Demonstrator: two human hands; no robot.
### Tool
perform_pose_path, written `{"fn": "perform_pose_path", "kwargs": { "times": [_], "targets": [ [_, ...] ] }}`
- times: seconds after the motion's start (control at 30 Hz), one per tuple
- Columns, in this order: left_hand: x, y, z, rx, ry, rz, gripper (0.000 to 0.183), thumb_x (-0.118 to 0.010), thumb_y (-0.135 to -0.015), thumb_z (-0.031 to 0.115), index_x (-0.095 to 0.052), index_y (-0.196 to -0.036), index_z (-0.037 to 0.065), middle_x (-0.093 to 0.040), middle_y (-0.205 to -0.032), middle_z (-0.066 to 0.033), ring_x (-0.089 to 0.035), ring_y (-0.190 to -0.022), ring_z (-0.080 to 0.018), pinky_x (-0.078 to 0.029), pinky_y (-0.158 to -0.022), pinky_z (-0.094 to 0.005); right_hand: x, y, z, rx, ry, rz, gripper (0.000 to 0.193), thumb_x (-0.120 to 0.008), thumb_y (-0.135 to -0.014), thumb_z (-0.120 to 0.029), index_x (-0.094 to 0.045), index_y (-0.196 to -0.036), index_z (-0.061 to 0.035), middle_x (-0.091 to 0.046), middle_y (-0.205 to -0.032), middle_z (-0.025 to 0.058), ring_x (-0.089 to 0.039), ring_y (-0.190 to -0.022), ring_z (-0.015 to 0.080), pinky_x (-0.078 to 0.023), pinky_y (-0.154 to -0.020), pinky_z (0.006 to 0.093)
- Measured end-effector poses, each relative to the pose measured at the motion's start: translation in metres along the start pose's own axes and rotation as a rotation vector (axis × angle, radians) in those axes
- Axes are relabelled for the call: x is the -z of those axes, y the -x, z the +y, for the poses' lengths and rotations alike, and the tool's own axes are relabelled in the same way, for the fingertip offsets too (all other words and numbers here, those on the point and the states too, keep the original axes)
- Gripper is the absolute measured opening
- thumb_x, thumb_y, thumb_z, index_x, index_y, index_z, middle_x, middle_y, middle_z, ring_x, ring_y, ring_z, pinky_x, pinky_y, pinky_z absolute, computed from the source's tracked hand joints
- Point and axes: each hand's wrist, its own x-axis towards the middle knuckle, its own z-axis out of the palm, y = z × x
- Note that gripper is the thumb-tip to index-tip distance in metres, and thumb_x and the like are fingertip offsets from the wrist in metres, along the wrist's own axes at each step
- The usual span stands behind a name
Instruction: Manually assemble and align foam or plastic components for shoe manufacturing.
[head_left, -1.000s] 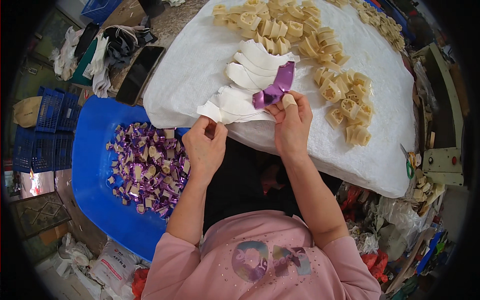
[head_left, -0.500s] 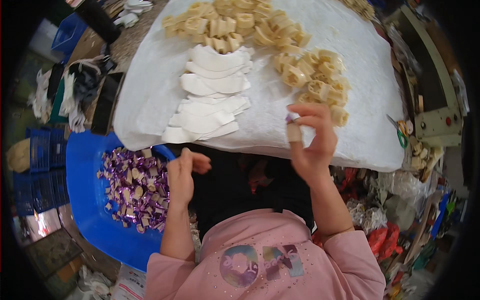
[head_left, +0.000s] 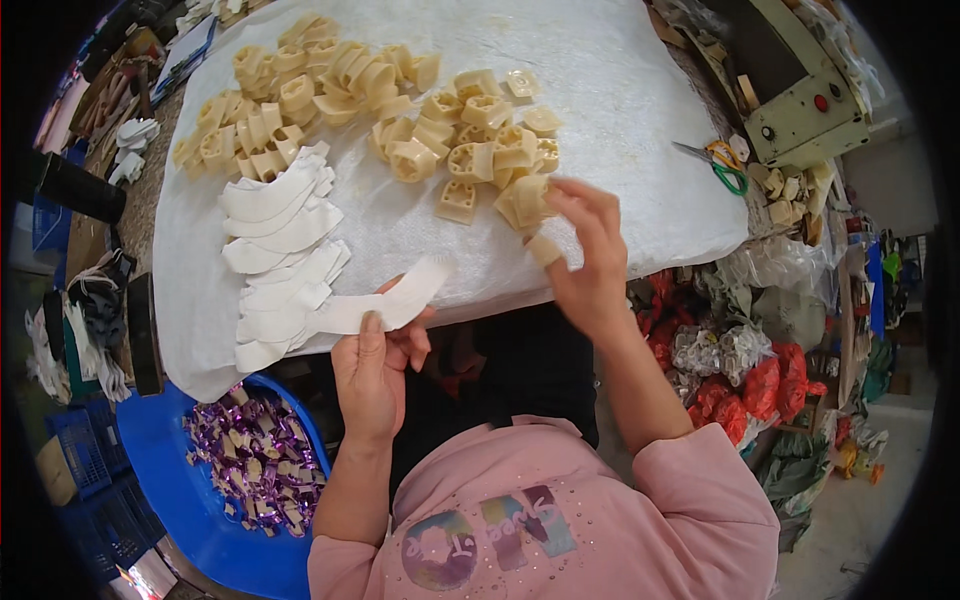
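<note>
A curved white strip (head_left: 385, 311) is pinched between the thumb and fingers of my left hand (head_left: 375, 365), at the table's near edge. Its right end is blurred by motion. Beside it, to the left, lies a column of overlapping white strips (head_left: 285, 230). My right hand (head_left: 588, 265), with a tan wrap on its thumb, has thumb and fingers about a beige hollow plastic block like a shoe heel (head_left: 527, 198), at the near end of a heap. More of these beige heel blocks (head_left: 350, 75) spread over the far and middle table.
A blue tub (head_left: 160, 450) at lower left holds many purple shiny pieces with beige parts (head_left: 255, 460). Green-and-orange-handled scissors (head_left: 727, 170) lie at the table's right side, near a pale green machine (head_left: 815, 120). Red plastic bags (head_left: 760, 385) are heaped below right.
The view has shifted, moving the table leftward in the picture. My left hand, empty before, now holds a white strip. My right hand has moved onto a beige block at the heap's edge.
</note>
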Motion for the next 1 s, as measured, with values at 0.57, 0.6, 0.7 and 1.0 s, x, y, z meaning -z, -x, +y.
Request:
{"fn": "perform_pose_path", "kwargs": {
  "times": [0.57,0.6,0.7,1.0],
  "targets": [
    [-0.051,-0.056,-0.039,-0.363,-0.566,-0.33,0.032,-0.041,-0.097,0.021,-0.055,-0.119,0.002,-0.058,-0.11,-0.0163,-0.054,-0.104,-0.0261,-0.037,-0.093,-0.0331,0.016,-0.009,0.042,-0.057,-0.069,-0.263,0.042,-0.051,-0.064,0.016,-0.06,-0.101,-0.0021,-0.057,-0.111,0.0125,-0.056,-0.102,0.0296,-0.049,-0.086,0.0361],
    [-0.053,-0.056,-0.038,-0.463,-0.727,-0.339,0.03,-0.044,-0.095,0.019,-0.056,-0.12,0.007,-0.056,-0.109,-0.0171,-0.053,-0.104,-0.0288,-0.037,-0.093,-0.0357,0.014,-0.007,0.042,-0.06,-0.066,-0.263,0.042,-0.051,-0.064,0.016,-0.06,-0.101,-0.0021,-0.057,-0.111,0.0125,-0.056,-0.102,0.0296,-0.049,-0.086,0.0361],
    [-0.059,-0.051,-0.037,-0.591,-1.005,-0.347,0.03,-0.043,-0.095,0.02,-0.057,-0.12,0.011,-0.055,-0.11,-0.0171,-0.051,-0.106,-0.0313,-0.035,-0.094,-0.038,0.006,0.001,0.049,-0.395,-0.459,-0.145,0.038,-0.053,-0.07,0.017,-0.06,-0.102,-0.0024,-0.057,-0.112,0.0097,-0.058,-0.102,0.0226,-0.05,-0.088,0.0337],
    [-0.06,-0.051,-0.033,-0.584,-1.032,-0.337,0.029,-0.045,-0.093,0.02,-0.057,-0.118,0.015,-0.054,-0.108,-0.0147,-0.049,-0.106,-0.03,-0.032,-0.094,-0.039,0.001,0.02,0.051,-0.465,-0.763,0.141,0.04,-0.061,-0.078,0.009,-0.047,-0.115,0.0025,-0.055,-0.109,0.0125,-0.056,-0.104,0.0202,-0.05,-0.089,0.0328]
  ]
}}
